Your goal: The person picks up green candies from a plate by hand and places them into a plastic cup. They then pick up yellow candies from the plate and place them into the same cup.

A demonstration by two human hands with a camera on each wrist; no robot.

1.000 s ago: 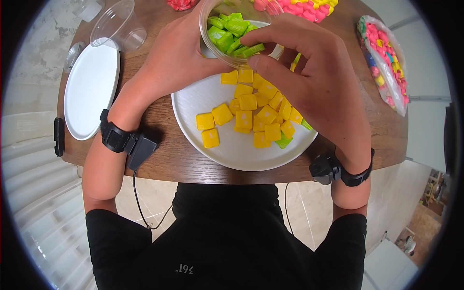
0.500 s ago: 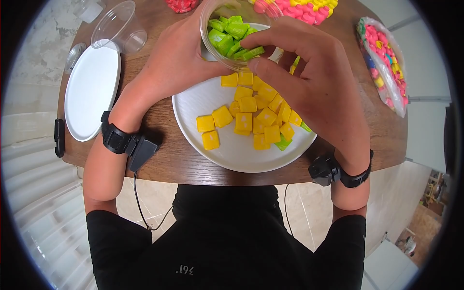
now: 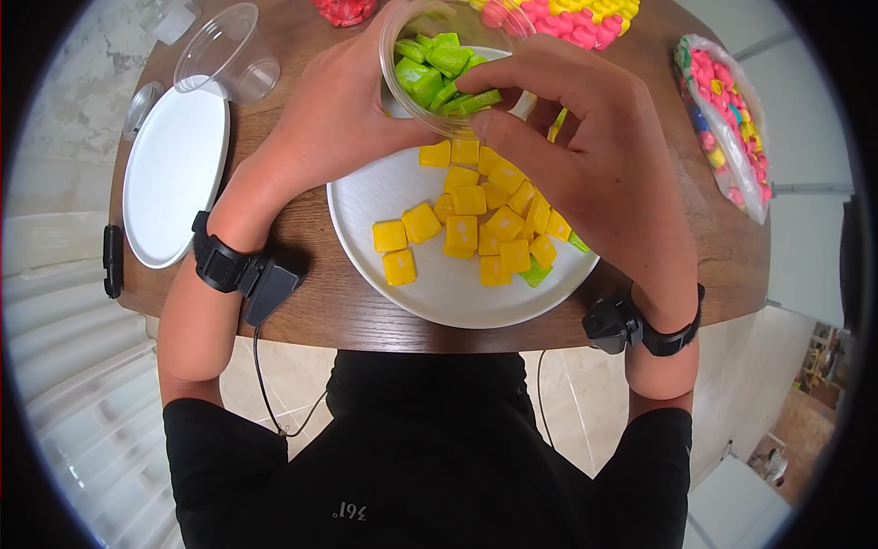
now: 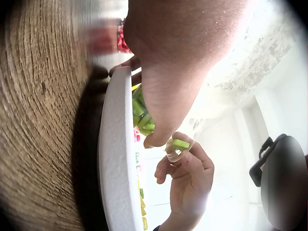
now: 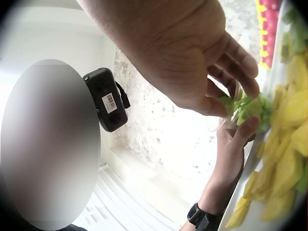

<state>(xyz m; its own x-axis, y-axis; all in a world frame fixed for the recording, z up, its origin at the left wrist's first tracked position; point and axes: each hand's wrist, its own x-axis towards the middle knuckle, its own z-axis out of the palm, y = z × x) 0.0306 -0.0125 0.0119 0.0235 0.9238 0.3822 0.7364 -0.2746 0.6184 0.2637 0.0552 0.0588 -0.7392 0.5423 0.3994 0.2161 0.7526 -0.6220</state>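
Observation:
My left hand grips a clear plastic cup, tilted so that its mouth faces me. Inside lie several green wrapped candies. At the cup's lower right rim, my right hand pinches one green candy between thumb and forefinger. The right wrist view shows the same fingers at the rim, beside the green candies. Under both hands stands a round white plate, bearing many yellow square candies. A green candy shows at the edge of the yellow pile.
To the left lies a white oval plate, with another clear cup lying at its far end. A clear bag of mixed colourful candies sits at the table's right edge. Pink and yellow pieces and a red bundle lie at the back.

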